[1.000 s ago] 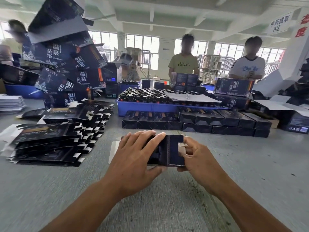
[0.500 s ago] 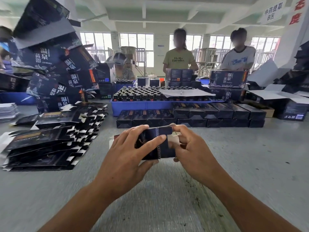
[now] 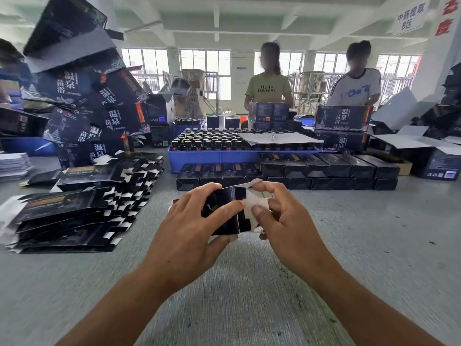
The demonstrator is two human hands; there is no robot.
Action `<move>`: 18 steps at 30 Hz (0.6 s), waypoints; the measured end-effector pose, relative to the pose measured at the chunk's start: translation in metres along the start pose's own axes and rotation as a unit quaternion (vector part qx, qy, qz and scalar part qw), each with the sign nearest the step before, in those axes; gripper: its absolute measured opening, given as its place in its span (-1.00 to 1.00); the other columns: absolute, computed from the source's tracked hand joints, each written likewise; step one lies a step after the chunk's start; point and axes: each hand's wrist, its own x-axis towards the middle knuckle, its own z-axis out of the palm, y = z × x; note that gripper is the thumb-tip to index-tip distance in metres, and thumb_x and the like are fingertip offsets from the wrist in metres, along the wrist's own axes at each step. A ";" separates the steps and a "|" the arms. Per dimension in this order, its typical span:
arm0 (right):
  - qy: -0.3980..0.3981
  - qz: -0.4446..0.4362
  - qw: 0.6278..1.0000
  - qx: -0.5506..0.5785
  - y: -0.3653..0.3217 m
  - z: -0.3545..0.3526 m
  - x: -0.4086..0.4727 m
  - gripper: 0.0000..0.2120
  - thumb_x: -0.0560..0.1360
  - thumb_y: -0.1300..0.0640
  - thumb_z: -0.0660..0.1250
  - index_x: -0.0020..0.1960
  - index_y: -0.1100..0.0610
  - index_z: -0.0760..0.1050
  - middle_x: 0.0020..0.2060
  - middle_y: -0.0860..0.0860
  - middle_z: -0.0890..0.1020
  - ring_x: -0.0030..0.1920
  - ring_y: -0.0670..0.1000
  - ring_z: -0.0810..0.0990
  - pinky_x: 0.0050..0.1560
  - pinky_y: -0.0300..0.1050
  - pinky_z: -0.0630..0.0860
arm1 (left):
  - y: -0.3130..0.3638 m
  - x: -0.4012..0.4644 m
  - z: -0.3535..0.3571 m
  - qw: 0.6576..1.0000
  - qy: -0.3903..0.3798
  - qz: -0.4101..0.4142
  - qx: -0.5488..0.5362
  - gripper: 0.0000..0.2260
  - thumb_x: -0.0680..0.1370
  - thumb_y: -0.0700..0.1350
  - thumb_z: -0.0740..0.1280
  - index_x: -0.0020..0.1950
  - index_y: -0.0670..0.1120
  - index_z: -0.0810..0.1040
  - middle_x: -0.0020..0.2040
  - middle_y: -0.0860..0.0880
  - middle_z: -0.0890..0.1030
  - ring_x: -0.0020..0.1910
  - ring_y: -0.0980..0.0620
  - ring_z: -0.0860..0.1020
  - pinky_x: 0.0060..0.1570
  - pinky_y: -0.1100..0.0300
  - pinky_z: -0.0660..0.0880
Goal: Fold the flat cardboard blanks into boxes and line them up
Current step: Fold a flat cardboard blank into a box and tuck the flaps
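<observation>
A small dark box (image 3: 225,212), partly folded, is held above the grey table (image 3: 361,245) at centre. My left hand (image 3: 189,236) grips its body, fingers over the top and thumb beneath. My right hand (image 3: 282,221) pinches the white end flaps (image 3: 253,202) at the box's right end. To the left lies a stack of flat dark blanks (image 3: 74,208) with white tabs. Behind my hands, finished dark boxes (image 3: 299,171) stand in two stacked rows.
A blue tray (image 3: 217,156) of dark bottles sits behind the rows. Large printed cartons (image 3: 82,96) pile up at the left, and more cartons (image 3: 341,126) stand at the right. Three people work at the far side. White paper sheets (image 3: 13,163) lie at the far left.
The box has been lifted and tilted between my hands. My right hand has moved from the box's end onto its white flaps, which now stand out.
</observation>
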 end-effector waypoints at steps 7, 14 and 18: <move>0.033 -0.036 0.998 -0.035 0.003 0.006 -0.004 -0.55 0.64 0.06 0.27 0.39 -0.34 0.23 -0.14 -0.05 0.69 -0.22 -0.08 0.66 -0.19 -0.01 0.65 | -0.001 0.000 0.003 0.999 0.026 0.018 0.008 -0.50 0.47 0.10 0.42 0.39 0.12 0.38 0.45 -0.12 0.42 0.36 -0.20 0.45 0.20 -0.17 0.52; 0.038 -0.068 0.995 -0.060 0.002 0.006 -0.005 -0.75 0.65 0.11 0.25 0.18 -0.23 0.45 -0.28 -0.17 0.62 -0.30 -0.15 0.60 -0.27 -0.14 0.61 | -0.001 -0.002 0.002 0.999 0.030 0.010 -0.010 -0.47 0.47 0.08 0.45 0.40 0.12 0.37 0.48 -0.07 0.40 0.39 -0.15 0.42 0.03 -0.10 0.62; 0.043 -0.067 0.995 -0.060 0.001 0.007 -0.005 -0.75 0.64 0.18 0.26 0.21 -0.10 0.56 -0.24 -0.28 0.61 -0.22 -0.24 0.60 -0.22 -0.34 0.57 | 0.000 -0.002 0.004 0.999 0.031 0.004 -0.010 -0.43 0.44 0.04 0.50 0.40 0.11 0.37 0.48 -0.07 0.39 0.38 -0.15 0.43 -0.01 -0.10 0.64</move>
